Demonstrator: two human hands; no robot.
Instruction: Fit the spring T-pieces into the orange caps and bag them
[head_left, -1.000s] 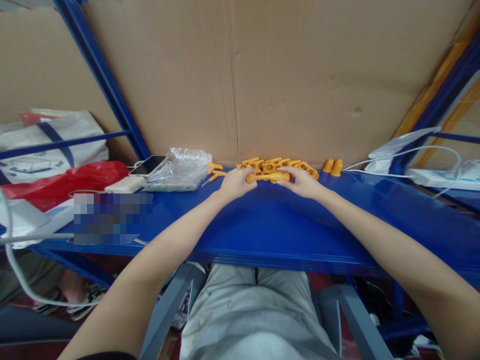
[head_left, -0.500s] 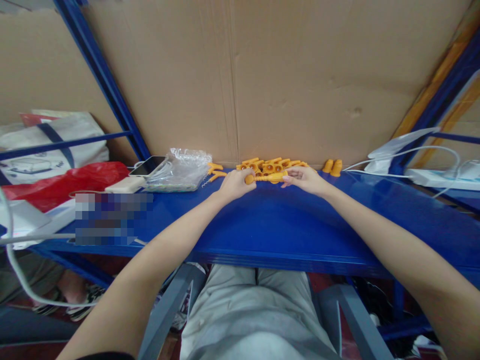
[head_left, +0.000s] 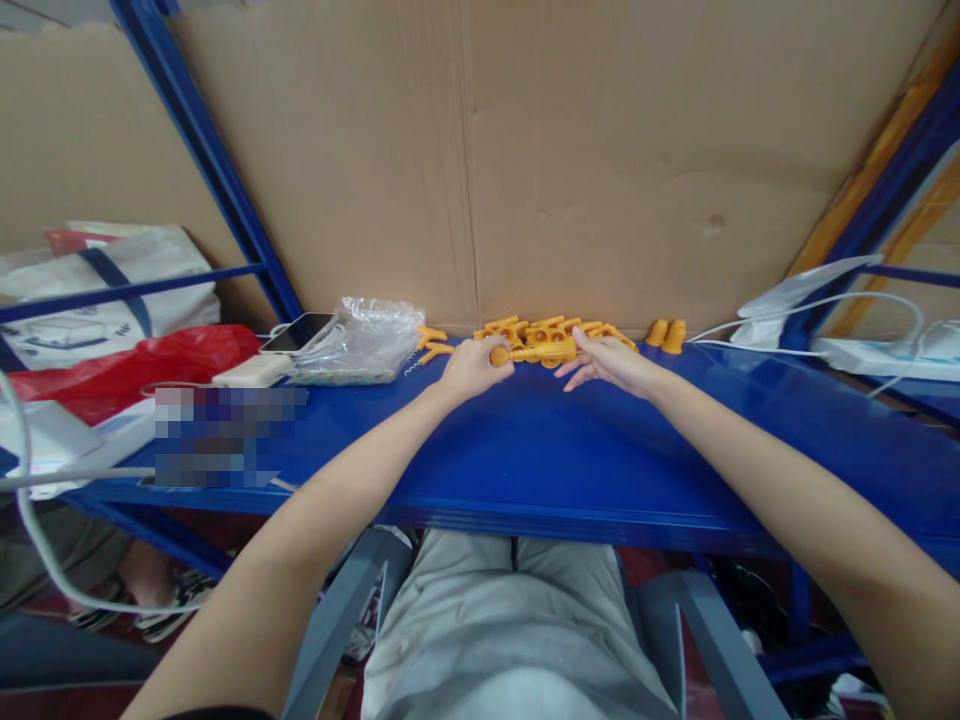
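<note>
My left hand (head_left: 474,368) is closed around the left part of a yellow plastic corkscrew (head_left: 544,352), with a round knob showing beside its thumb. The corkscrew lies level, pointing right, just above the blue table. At its right end is my right hand (head_left: 611,365), fingers spread, thumb up beside the tip; whether it touches is hard to tell. Behind both hands lies a pile of yellow corkscrew parts (head_left: 555,325), partly hidden. Left of my left hand are yellow forked pieces (head_left: 433,352) with a metal spiral (head_left: 412,362).
Two yellow caps (head_left: 666,336) stand at the right by the cardboard wall (head_left: 570,160). On the left of the blue table (head_left: 540,460) are a clear plastic bag (head_left: 367,345), a phone (head_left: 300,333), a white box (head_left: 253,372) and a red bag (head_left: 135,362). White cables (head_left: 810,300) run at the right.
The fingers of my right hand have spread apart at the corkscrew's right end, and its thumb has lifted. My left hand keeps its hold, almost unmoved.
</note>
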